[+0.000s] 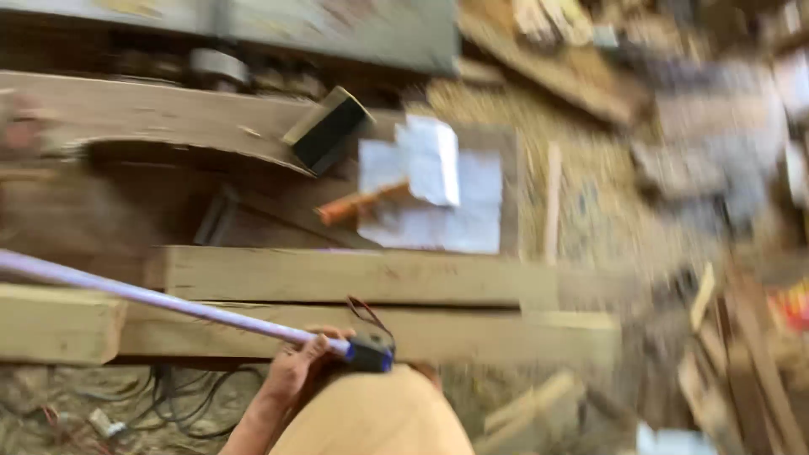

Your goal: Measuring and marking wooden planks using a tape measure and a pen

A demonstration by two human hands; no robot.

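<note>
Left hand (295,366) grips near end of pale rod (160,299), arm bent low. Right hand unseen. Timber beams (354,276) lie beyond; sawdust floor (590,202) far right.

The whole right side is smeared by blur. The wood scraps (742,354) there are only soft brown streaks, and a red thing (792,307) at the right edge is too fuzzy to name. The long pale pole (152,297) runs off the left edge, so its far end is out of view. One hand (295,366) grips the pole near its dark end cap (369,354); its arm is cut off by the bottom edge, and I cannot tell which hand it is. The tan rounded shape (375,421) below hides whatever is under it. The white papers (434,190) are too blurry to read. The dark cables (168,396) on the floor blur together.
</note>
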